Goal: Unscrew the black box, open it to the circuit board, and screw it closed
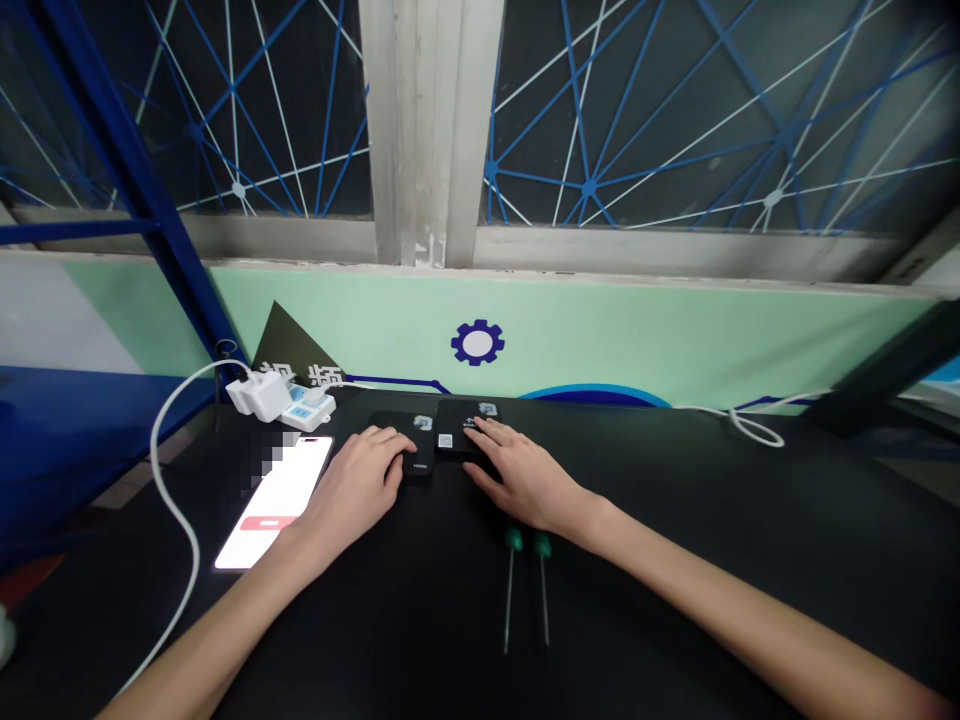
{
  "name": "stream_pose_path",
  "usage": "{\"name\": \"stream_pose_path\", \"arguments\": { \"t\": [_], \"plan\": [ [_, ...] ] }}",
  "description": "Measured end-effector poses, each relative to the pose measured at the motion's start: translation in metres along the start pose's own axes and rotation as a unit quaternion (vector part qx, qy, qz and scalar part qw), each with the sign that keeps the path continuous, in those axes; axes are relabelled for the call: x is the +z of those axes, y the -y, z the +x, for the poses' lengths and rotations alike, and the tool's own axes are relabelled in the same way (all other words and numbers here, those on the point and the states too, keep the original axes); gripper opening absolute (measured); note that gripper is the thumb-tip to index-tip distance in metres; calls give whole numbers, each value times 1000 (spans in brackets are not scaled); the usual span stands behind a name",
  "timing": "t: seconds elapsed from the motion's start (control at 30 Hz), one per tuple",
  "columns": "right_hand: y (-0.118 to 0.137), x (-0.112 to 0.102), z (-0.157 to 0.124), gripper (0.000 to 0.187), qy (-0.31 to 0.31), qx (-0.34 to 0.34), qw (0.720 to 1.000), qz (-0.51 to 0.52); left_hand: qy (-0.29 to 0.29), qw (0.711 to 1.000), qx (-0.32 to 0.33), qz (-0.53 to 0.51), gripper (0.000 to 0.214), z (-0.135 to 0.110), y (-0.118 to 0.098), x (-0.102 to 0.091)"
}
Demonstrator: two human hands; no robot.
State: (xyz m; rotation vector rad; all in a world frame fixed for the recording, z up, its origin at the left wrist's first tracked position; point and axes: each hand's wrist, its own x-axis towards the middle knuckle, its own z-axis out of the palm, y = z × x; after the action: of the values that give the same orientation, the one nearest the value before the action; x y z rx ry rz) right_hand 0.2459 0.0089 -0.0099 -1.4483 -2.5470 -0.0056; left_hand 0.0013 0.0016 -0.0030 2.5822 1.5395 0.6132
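Observation:
Two flat black boxes lie side by side near the back of the black table. My left hand (367, 468) rests on the left black box (421, 450), its fingers bent over the top and the thumb apart from them at the near side. On the right black box (450, 422), which bears a QR sticker, lie the spread fingertips of my right hand (519, 470); its thumb is off the near edge. Just below my right hand are two screwdrivers with green handles, a left screwdriver (511, 590) and a right screwdriver (545, 590), shafts toward me.
A lit phone (270, 500) lies by my left forearm. Behind it stands a white power strip (309, 408) with a white charger (262, 395), whose white cable (169, 500) loops down the left. A thin white cord (757, 430) lies at the back right, along the green wall (375, 330).

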Motion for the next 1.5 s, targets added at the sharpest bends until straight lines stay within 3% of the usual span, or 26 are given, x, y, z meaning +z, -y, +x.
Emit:
{"name": "stream_pose_path", "arguments": {
  "t": [0.17, 0.27, 0.4, 0.57, 0.67, 0.73, 0.9, 1.0, 1.1, 1.33, 1.5],
  "plan": [
    [4, -13, 0, 48, -14, -1, 999, -44, -16, 1000, 2, 12, 31, -1, 5, 8],
    [11, -31, -4, 38, -13, 49, 992, -118, -32, 999, -11, 42, 45, -3, 12, 16],
    [15, -50, -12, 50, 68, 142, 975, -154, 28, 997, -50, 52, 59, -6, 24, 19],
    [16, -59, -18, 66, 162, 120, 974, -104, 100, 992, -53, 51, 75, -9, 22, 8],
    [16, -61, -19, 79, 192, 102, 974, -68, 86, 993, -73, 36, 76, -8, 13, -2],
    [15, -61, -20, 83, 205, 95, 973, -45, 66, 994, -85, 24, 62, -6, 8, -7],
    [12, -59, -19, 73, 218, 108, 970, 4, 37, 995, -82, 31, 34, -3, 9, -6],
    [11, -58, -18, 66, 213, 115, 970, 26, 40, 995, -96, 13, 49, -3, 16, -2],
    [9, -57, -16, 59, 197, 116, 973, 21, 78, 990, -117, -14, 64, -6, 19, -4],
    [-2, -51, -12, 55, 167, 121, 978, -7, 151, 980, -111, -72, 72, -6, 3, -18],
    [-7, -49, -10, 56, 150, 107, 983, 3, 130, 981, -112, -87, 71, -5, -9, -9]
  ]
}}
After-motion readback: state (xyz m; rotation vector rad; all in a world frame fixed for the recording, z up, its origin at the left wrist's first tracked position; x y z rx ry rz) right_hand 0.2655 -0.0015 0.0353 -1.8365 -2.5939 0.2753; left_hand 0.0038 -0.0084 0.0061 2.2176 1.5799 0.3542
